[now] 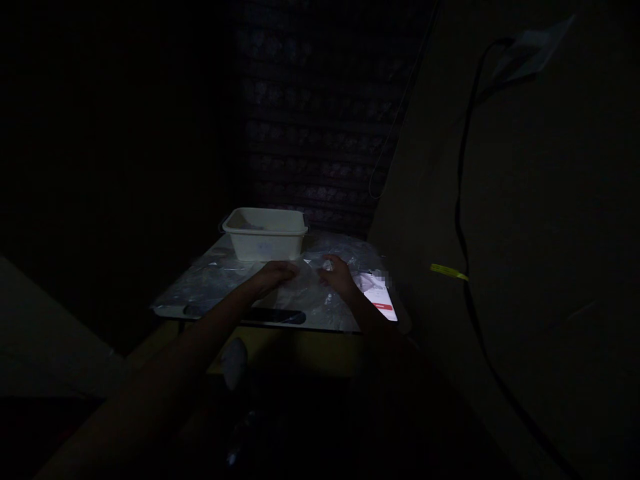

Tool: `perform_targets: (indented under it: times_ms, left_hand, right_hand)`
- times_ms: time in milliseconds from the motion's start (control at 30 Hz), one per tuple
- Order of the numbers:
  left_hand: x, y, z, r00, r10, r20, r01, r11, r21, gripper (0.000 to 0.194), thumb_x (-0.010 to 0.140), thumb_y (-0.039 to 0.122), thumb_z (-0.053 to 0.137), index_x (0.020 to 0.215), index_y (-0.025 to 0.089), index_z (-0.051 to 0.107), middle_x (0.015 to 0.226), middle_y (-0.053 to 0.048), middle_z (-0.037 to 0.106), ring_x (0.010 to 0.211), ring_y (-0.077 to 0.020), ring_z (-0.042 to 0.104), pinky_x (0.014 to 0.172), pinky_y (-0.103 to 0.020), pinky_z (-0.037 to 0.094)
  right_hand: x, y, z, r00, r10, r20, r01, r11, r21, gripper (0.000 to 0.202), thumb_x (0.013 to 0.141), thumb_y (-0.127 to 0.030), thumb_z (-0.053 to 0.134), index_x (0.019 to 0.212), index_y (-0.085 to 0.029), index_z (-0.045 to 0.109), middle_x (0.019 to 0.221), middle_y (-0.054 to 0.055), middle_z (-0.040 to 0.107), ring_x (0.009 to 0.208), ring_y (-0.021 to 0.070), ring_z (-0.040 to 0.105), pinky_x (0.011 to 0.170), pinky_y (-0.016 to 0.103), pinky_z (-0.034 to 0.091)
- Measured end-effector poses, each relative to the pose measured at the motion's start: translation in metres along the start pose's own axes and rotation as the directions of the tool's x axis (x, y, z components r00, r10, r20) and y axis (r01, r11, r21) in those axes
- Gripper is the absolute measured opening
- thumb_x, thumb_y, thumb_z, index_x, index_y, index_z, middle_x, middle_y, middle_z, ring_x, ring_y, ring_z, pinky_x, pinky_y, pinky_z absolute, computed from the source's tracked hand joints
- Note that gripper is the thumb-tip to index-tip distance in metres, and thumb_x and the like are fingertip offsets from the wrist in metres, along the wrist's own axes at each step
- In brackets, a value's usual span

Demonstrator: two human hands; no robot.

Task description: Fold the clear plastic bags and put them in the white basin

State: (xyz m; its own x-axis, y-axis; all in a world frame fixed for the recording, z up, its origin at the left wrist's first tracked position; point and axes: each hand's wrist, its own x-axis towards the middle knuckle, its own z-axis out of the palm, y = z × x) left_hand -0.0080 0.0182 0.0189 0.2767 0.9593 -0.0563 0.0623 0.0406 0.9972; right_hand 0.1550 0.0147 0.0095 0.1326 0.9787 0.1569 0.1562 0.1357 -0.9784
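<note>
In dim light, clear plastic (pixel 313 293) lies over a small table (pixel 167 311). My left hand (pixel 276 275) is closed at the plastic near the table's middle, its fingers pressed together on what looks like a thin clear sheet. Just right of it, my right hand (pixel 337 273) has its thumb and forefinger apart over the plastic. Whether it touches the sheet is too dark to tell. Behind my left hand stands a cream tub (pixel 265 245) with something pale inside.
A lit phone (pixel 381 297) lies at the table's right edge. A black cable (pixel 463 227) with a yellow tag (pixel 447 271) hangs on the right wall. Dark patterned curtain-like material (pixel 320 133) is behind the table.
</note>
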Motion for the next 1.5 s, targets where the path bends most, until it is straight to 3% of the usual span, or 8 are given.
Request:
perform_targets:
  times_ms: [167,300,667,800,967,1233,1333,1500]
  left_hand:
    - [-0.004,0.003,-0.004,0.999,0.01,0.033,-0.019,0.962,0.271,0.015,0.05,0.027,0.059,0.051,0.012,0.057,0.04,0.004,0.045,0.038,-0.005,0.035,0.04,-0.019,0.025]
    - [-0.008,0.008,-0.007,0.997,-0.006,0.078,-0.02,0.943,0.331,0.021,0.05,0.032,0.06,0.048,0.012,0.055,0.037,0.005,0.041,0.038,-0.0054,0.034,0.04,-0.019,0.026]
    - [-0.005,0.007,-0.02,0.985,0.109,0.132,-0.12,0.99,0.078,0.02,0.056,0.031,0.058,0.067,0.015,0.062,0.072,-0.003,0.059,0.074,-0.0136,0.05,0.067,-0.025,0.034]
    - [-0.007,0.008,-0.019,0.987,0.046,0.152,-0.041,0.998,-0.038,0.017,0.054,0.028,0.06,0.064,0.014,0.06,0.071,-0.003,0.059,0.068,-0.011,0.05,0.064,-0.024,0.035]
    - [-0.006,0.007,-0.023,0.998,0.005,0.056,0.0,0.996,-0.086,0.026,0.049,0.021,0.064,0.073,0.015,0.056,0.064,0.001,0.055,0.058,-0.0078,0.049,0.056,-0.022,0.037]
    - [-0.001,0.003,-0.039,0.984,0.018,-0.18,-0.032,0.996,-0.079,0.028,0.045,0.017,0.062,0.071,0.013,0.053,0.056,0.004,0.051,0.047,-0.0048,0.047,0.052,-0.021,0.038]
    - [-0.001,0.002,-0.042,0.988,-0.003,-0.153,-0.005,0.999,-0.052,0.026,0.05,0.026,0.06,0.072,0.014,0.052,0.062,0.001,0.054,0.05,-0.0071,0.05,0.053,-0.023,0.04]
    - [0.004,-0.005,-0.041,0.994,0.095,-0.05,-0.069,0.923,0.377,0.029,0.052,0.032,0.056,0.075,0.015,0.052,0.064,-0.001,0.055,0.059,-0.0124,0.053,0.055,-0.026,0.041]
  right_hand:
    - [0.005,0.006,-0.002,0.991,-0.13,-0.007,0.129,0.987,-0.099,0.011,0.056,-0.023,0.048,0.065,-0.018,0.054,0.058,-0.003,0.051,0.05,0.0097,0.049,0.039,0.02,0.04]
    - [0.008,0.008,-0.009,0.991,-0.128,-0.044,0.126,0.991,-0.037,0.007,0.055,-0.022,0.048,0.054,-0.017,0.053,0.052,-0.002,0.051,0.048,0.0093,0.049,0.04,0.02,0.039]
    - [0.004,-0.003,-0.017,0.983,0.166,-0.079,-0.135,0.944,0.3,0.005,0.05,-0.016,0.054,0.054,-0.015,0.051,0.04,-0.004,0.05,0.036,0.0069,0.046,0.033,0.018,0.035]
    - [0.006,-0.001,-0.017,0.978,0.191,-0.089,-0.156,0.941,0.3,0.007,0.051,-0.017,0.054,0.057,-0.014,0.052,0.037,-0.005,0.048,0.033,0.0066,0.045,0.031,0.017,0.033]
    - [0.006,-0.002,-0.018,0.977,0.193,-0.089,-0.161,0.945,0.286,0.004,0.052,-0.012,0.051,0.054,-0.015,0.049,0.037,-0.006,0.047,0.032,0.0063,0.045,0.032,0.016,0.033]
    - [0.008,0.012,-0.019,0.995,0.088,-0.051,-0.082,0.99,0.117,0.005,0.053,-0.019,0.049,0.052,-0.014,0.05,0.037,-0.005,0.046,0.031,0.0066,0.042,0.031,0.018,0.032]
    - [0.014,0.021,-0.021,0.997,-0.06,-0.057,0.06,0.998,0.004,0.01,0.054,-0.024,0.048,0.052,-0.014,0.052,0.041,-0.003,0.049,0.036,0.0081,0.044,0.036,0.021,0.035]
    - [0.018,0.024,-0.022,0.977,-0.203,-0.064,0.192,0.97,-0.148,0.011,0.055,-0.023,0.047,0.051,-0.015,0.053,0.05,0.0,0.054,0.053,0.0121,0.051,0.052,0.025,0.04]
